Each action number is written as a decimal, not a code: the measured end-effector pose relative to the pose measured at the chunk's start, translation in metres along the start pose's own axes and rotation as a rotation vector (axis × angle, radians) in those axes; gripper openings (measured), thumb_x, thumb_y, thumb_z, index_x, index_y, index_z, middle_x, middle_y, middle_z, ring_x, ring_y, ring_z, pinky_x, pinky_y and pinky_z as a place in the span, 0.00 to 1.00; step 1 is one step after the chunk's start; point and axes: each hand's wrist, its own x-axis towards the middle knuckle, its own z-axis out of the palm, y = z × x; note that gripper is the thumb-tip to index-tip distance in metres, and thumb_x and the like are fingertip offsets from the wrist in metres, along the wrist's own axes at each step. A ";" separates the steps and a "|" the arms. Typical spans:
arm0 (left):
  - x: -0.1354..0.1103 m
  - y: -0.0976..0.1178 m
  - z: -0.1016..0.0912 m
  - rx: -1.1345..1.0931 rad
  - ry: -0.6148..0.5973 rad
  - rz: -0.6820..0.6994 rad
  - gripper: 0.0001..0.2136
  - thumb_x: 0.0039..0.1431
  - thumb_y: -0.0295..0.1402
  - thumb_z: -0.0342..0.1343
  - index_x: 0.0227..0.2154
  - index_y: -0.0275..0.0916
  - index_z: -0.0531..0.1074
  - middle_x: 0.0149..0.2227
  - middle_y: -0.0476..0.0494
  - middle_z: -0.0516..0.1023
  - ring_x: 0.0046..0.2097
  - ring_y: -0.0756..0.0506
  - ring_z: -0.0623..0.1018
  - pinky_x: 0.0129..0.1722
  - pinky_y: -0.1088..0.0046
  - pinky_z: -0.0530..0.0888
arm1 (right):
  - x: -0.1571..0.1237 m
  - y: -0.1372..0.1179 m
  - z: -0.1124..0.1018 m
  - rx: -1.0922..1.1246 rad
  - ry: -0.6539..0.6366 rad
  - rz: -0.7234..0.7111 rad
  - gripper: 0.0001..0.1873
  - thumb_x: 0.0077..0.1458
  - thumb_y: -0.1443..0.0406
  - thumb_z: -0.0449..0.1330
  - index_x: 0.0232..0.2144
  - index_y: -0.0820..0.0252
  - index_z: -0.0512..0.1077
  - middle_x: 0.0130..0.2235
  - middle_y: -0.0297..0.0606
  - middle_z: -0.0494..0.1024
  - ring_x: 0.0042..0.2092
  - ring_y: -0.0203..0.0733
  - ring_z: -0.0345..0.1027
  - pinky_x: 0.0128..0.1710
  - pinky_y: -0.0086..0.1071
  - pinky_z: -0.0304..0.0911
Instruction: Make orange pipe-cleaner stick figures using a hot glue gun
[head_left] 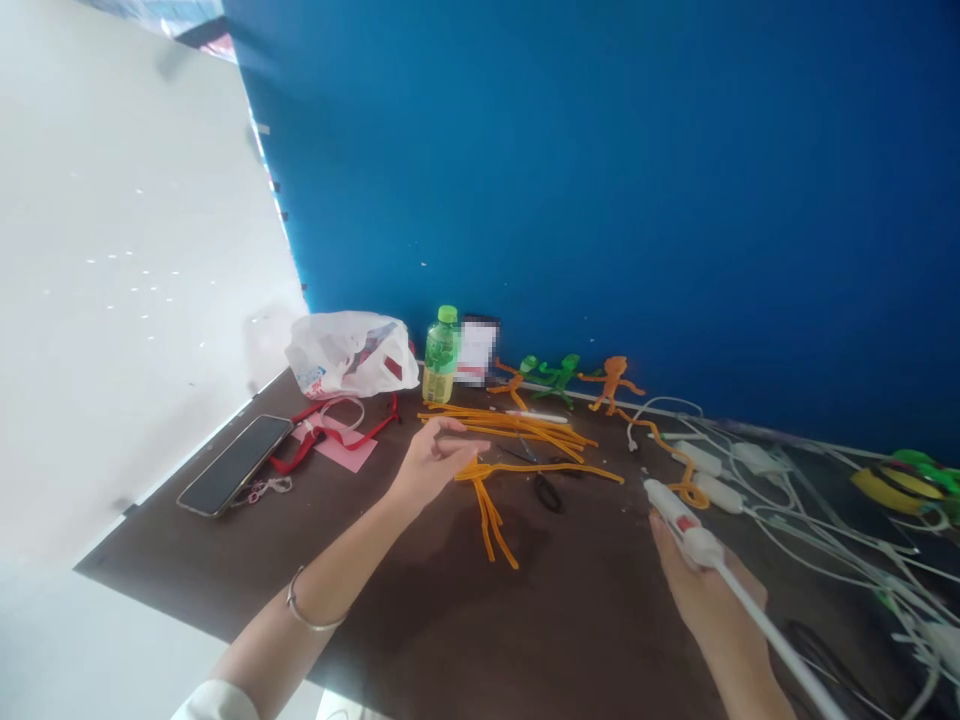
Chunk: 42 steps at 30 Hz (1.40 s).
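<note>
White sleeve [216,702] cropped, right hand [705,600] half-hidden

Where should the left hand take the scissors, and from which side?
Grip the black finger loops of the scissors from the near side with the left hand. The loops lie on the hand's side of the orange pipe cleaner, while the blades reach beyond it, so this should keep fingers off them.

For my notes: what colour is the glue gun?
The glue gun is white with red, in the head view.
</note>
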 end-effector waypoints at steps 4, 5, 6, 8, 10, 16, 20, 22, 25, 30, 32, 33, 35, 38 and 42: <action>-0.010 0.010 0.007 -0.063 0.009 -0.018 0.14 0.46 0.32 0.61 0.33 0.37 0.62 0.31 0.39 0.80 0.39 0.42 0.78 0.33 0.72 0.72 | 0.002 0.007 0.006 -0.304 0.019 -0.103 0.17 0.55 0.55 0.45 0.24 0.60 0.65 0.28 0.49 0.71 0.34 0.54 0.68 0.30 0.40 0.59; -0.010 0.010 0.006 -0.066 0.013 -0.019 0.15 0.45 0.33 0.62 0.33 0.37 0.62 0.30 0.40 0.80 0.39 0.42 0.78 0.33 0.73 0.72 | 0.002 0.008 0.008 -0.367 -0.003 -0.088 0.17 0.57 0.57 0.44 0.25 0.60 0.65 0.29 0.49 0.71 0.34 0.53 0.68 0.30 0.39 0.59; -0.009 0.008 0.005 -0.066 0.017 -0.021 0.15 0.45 0.33 0.62 0.33 0.37 0.62 0.29 0.41 0.80 0.38 0.42 0.78 0.32 0.73 0.72 | 0.002 0.008 0.009 -0.419 -0.039 -0.053 0.17 0.57 0.58 0.44 0.26 0.61 0.65 0.30 0.48 0.71 0.34 0.52 0.68 0.29 0.38 0.59; -0.005 0.004 0.002 -0.054 0.037 -0.012 0.16 0.44 0.33 0.63 0.33 0.38 0.62 0.28 0.43 0.80 0.35 0.44 0.79 0.31 0.73 0.72 | 0.002 0.006 0.009 -0.476 -0.138 0.049 0.16 0.58 0.59 0.44 0.29 0.62 0.66 0.34 0.48 0.72 0.35 0.51 0.69 0.28 0.36 0.59; -0.001 -0.001 -0.001 -0.012 0.079 0.018 0.16 0.43 0.34 0.63 0.32 0.39 0.62 0.28 0.44 0.80 0.31 0.47 0.78 0.30 0.75 0.71 | 0.003 0.002 0.008 -0.499 -0.220 0.120 0.15 0.58 0.58 0.45 0.31 0.62 0.66 0.36 0.48 0.72 0.37 0.51 0.69 0.28 0.35 0.59; 0.006 -0.011 -0.006 0.116 0.130 0.042 0.15 0.38 0.38 0.64 0.28 0.37 0.67 0.23 0.48 0.77 0.27 0.49 0.75 0.28 0.76 0.69 | 0.001 0.000 0.007 -0.516 -0.199 0.079 0.12 0.57 0.59 0.48 0.29 0.60 0.66 0.35 0.48 0.73 0.37 0.51 0.69 0.26 0.35 0.58; 0.010 -0.019 -0.010 0.193 0.102 0.035 0.12 0.51 0.41 0.54 0.31 0.36 0.72 0.19 0.49 0.72 0.25 0.50 0.73 0.29 0.74 0.69 | 0.000 0.008 0.011 -0.543 -0.110 0.012 0.09 0.53 0.61 0.52 0.27 0.60 0.66 0.33 0.48 0.73 0.35 0.53 0.69 0.25 0.36 0.58; 0.013 -0.025 -0.013 0.254 0.113 0.093 0.11 0.51 0.38 0.54 0.35 0.37 0.73 0.21 0.49 0.72 0.26 0.50 0.73 0.31 0.73 0.70 | 0.001 0.013 0.013 -0.542 -0.077 0.003 0.09 0.52 0.60 0.53 0.26 0.59 0.67 0.32 0.49 0.74 0.33 0.54 0.69 0.25 0.37 0.58; 0.016 -0.033 -0.017 0.331 0.170 0.277 0.16 0.43 0.30 0.60 0.39 0.41 0.73 0.42 0.41 0.73 0.41 0.46 0.73 0.35 0.73 0.71 | 0.003 0.022 0.015 -0.514 -0.071 -0.010 0.12 0.51 0.56 0.52 0.27 0.59 0.68 0.32 0.49 0.74 0.32 0.54 0.69 0.24 0.38 0.58; 0.016 -0.037 -0.020 0.484 0.216 0.423 0.12 0.52 0.32 0.54 0.41 0.40 0.72 0.36 0.42 0.74 0.38 0.47 0.75 0.39 0.70 0.72 | 0.005 0.034 0.010 -0.347 0.043 -0.136 0.19 0.51 0.52 0.49 0.31 0.63 0.69 0.31 0.48 0.73 0.34 0.53 0.67 0.31 0.39 0.60; 0.014 -0.036 -0.021 0.549 0.193 0.498 0.14 0.50 0.33 0.56 0.42 0.41 0.72 0.38 0.42 0.75 0.41 0.46 0.75 0.41 0.69 0.72 | 0.006 0.034 0.004 -0.218 0.082 -0.146 0.22 0.48 0.49 0.51 0.30 0.63 0.69 0.30 0.48 0.73 0.34 0.52 0.67 0.32 0.40 0.61; 0.013 -0.036 -0.020 0.565 0.199 0.480 0.11 0.50 0.34 0.56 0.38 0.40 0.74 0.33 0.44 0.76 0.36 0.47 0.76 0.39 0.70 0.72 | 0.007 0.033 0.000 -0.140 0.076 -0.119 0.23 0.46 0.47 0.53 0.30 0.62 0.69 0.30 0.47 0.73 0.33 0.51 0.67 0.32 0.39 0.61; 0.011 -0.035 -0.019 0.554 0.210 0.371 0.10 0.53 0.38 0.53 0.33 0.39 0.75 0.26 0.46 0.77 0.31 0.47 0.76 0.37 0.70 0.72 | 0.008 0.030 -0.011 0.062 0.005 0.002 0.23 0.40 0.47 0.59 0.29 0.61 0.69 0.28 0.44 0.74 0.30 0.48 0.68 0.29 0.38 0.62; 0.011 -0.037 -0.016 0.372 0.258 0.287 0.15 0.58 0.40 0.47 0.40 0.38 0.74 0.36 0.43 0.79 0.41 0.44 0.77 0.44 0.68 0.71 | 0.011 0.024 -0.030 0.517 -0.198 0.225 0.21 0.41 0.49 0.60 0.32 0.57 0.69 0.30 0.42 0.76 0.29 0.47 0.70 0.22 0.34 0.61; 0.016 -0.041 -0.016 0.106 0.357 0.207 0.17 0.53 0.39 0.53 0.45 0.37 0.71 0.50 0.39 0.72 0.51 0.43 0.71 0.52 0.66 0.67 | 0.021 0.025 -0.048 0.861 -0.323 0.433 0.15 0.50 0.53 0.54 0.35 0.56 0.69 0.36 0.45 0.77 0.31 0.47 0.73 0.19 0.32 0.62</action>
